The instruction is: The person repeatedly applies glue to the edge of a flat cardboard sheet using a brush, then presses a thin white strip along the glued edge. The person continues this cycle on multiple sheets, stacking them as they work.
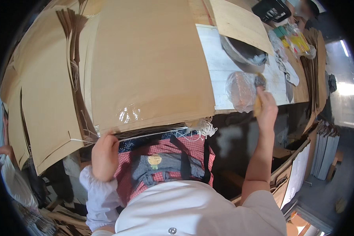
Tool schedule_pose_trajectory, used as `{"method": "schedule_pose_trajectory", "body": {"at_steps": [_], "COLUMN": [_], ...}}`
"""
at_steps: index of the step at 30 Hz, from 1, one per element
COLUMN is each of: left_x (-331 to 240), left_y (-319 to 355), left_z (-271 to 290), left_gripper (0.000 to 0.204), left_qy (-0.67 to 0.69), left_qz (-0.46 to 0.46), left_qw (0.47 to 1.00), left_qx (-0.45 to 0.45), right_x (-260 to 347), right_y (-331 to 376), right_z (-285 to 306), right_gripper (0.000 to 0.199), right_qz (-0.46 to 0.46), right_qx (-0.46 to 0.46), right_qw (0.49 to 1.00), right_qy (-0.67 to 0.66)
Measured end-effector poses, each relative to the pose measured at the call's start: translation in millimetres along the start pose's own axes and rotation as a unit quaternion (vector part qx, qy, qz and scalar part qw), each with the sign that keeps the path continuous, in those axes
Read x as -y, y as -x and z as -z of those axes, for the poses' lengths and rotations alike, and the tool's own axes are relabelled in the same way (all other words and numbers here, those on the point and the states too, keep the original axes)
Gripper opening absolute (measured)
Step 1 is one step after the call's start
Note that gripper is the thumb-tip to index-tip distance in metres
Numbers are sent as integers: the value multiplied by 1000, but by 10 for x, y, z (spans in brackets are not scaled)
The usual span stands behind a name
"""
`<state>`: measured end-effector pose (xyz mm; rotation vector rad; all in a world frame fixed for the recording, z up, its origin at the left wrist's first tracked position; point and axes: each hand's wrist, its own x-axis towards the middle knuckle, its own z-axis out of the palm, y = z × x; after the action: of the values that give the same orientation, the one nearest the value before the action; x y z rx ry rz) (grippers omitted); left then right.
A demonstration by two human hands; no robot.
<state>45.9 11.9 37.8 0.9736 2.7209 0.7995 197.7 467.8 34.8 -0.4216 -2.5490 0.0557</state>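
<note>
Head: brown sheet (149, 63) between hands (105, 153) (267, 104)

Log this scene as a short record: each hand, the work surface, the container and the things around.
Left hand: at the near edge of the large brown sheet; grip unclear
Right hand: holding a yellowish tool, its kind unclear, beside a crumpled clear plastic wrap
Work surface: white sheet under the wrap, right of the brown sheet
Container: grey bowl, partly covered by a tan sheet
Near edge: tangled white string
Clothing: red checked apron, white top
</note>
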Motion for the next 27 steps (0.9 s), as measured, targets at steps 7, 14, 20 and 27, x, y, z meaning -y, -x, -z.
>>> {"method": "schedule_pose_trajectory", "body": {"at_steps": [7,14,20,27], "left_x": [-588,-393,153,579], "left_y": [126,115,-372,-487], "left_z": [533,787,413,-279], "left_gripper": [5,12,5,7], "left_qy": [349,58,58,49], "left_qz": [-51,-69,27,77], "left_qw": [928,996,996,992], "left_qx": [117,-1,-64,-92], "right_x": [1744,1483,911,757], "right_y": [468,513,-145,-46], "right_z": [71,109,-50,-945], "right_gripper": [38,12,13,20], "right_qz": [-28,-13,-183,-133], "right_qx": [279,342,238,258], "right_qw": [851,735,826,911], "right_qy": [-444,-585,-478,-294]}}
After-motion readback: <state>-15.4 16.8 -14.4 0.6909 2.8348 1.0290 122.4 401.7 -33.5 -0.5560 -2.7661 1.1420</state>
